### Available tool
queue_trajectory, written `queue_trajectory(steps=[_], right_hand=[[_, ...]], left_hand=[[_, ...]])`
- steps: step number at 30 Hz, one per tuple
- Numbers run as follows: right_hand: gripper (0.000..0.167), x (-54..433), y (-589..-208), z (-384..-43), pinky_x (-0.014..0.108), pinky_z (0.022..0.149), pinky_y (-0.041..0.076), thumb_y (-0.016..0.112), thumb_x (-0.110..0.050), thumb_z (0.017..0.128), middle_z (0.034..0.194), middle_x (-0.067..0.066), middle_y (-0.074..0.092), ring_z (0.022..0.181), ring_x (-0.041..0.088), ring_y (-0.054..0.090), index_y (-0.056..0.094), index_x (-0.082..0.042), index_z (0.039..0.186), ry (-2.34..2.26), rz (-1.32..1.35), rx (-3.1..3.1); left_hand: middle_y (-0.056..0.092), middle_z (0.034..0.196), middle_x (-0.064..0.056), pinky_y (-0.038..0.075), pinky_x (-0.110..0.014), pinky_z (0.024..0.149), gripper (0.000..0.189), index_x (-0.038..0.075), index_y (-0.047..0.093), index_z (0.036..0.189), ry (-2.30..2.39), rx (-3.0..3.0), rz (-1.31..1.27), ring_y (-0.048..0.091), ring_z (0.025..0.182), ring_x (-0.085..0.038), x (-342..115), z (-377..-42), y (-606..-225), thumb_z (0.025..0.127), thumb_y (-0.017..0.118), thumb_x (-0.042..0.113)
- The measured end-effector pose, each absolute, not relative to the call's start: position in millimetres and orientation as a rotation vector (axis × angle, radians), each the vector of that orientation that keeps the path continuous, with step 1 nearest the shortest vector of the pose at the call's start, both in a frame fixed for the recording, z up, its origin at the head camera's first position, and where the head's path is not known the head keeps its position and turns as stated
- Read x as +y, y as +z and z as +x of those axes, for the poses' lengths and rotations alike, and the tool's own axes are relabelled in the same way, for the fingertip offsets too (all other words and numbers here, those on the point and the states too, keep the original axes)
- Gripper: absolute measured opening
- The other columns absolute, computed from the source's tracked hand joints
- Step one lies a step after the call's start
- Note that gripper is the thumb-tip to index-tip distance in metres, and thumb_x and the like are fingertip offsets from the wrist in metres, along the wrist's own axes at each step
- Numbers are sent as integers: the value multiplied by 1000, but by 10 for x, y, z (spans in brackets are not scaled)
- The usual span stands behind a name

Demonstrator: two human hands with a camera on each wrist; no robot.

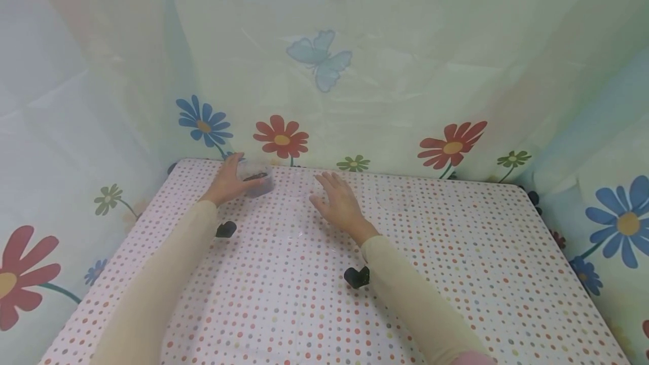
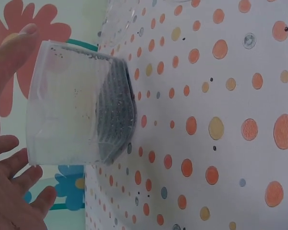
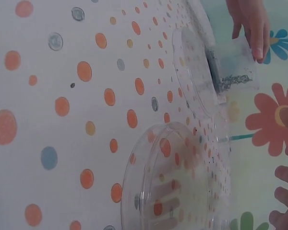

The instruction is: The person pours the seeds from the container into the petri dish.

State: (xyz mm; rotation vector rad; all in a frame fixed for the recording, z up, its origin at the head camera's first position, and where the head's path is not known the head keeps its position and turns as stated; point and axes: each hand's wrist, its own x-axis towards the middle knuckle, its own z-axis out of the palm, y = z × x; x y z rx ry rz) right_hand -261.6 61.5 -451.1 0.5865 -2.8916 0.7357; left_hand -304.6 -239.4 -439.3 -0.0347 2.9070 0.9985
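A clear plastic container (image 1: 257,183) with dark grains at its bottom stands at the table's back left. In the left wrist view its clear wall (image 2: 62,105) rises from a dark, ridged-looking layer. My left hand (image 1: 228,182) is around its near and left sides, thumb and fingers spread; the right wrist view shows a fingertip at its rim. Further right, my right hand (image 1: 342,204) hovers with relaxed fingers and holds nothing. Below it in the right wrist view lies a clear round dish (image 3: 144,191), with another clear round dish (image 3: 177,52) nearer the container.
A dotted cloth covers the table (image 1: 284,308). Faint clear round plastic (image 1: 392,199) lies right of my right hand. A flowered curtain (image 1: 395,83) hangs behind and on both sides. Black wrist-camera parts (image 1: 356,277) stick out by my sleeves.
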Motion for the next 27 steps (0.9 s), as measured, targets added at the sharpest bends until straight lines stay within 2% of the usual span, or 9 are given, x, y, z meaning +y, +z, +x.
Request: queue_trajectory(steps=[8,16,27], right_hand=[[58,603,-4554,-2639,52,120,20,48,-43,99,158,10,32,149,31,22,36,-16,149,771,530,-2919],[58,621,-4591,-2668,51,121,20,44,-45,100,158,9,30,149,29,20,35,-17,150,852,541,-2922],[57,611,-4610,-2705,48,121,21,45,-43,100,158,9,32,149,28,21,35,-16,149,862,526,-2930]], left_hand=[[10,163,-15,22,-68,113,119,21,1,157,1088,2840,-45,16,147,-42,-2397,-3104,-4442,72,71,67],[7,163,-14,20,-65,115,120,19,5,156,1107,2810,-60,12,149,-39,-2428,-3163,-4495,69,70,71],[6,163,-15,19,-63,117,117,17,6,156,1158,2778,-42,11,149,-39,-2451,-3195,-4561,73,69,68]])
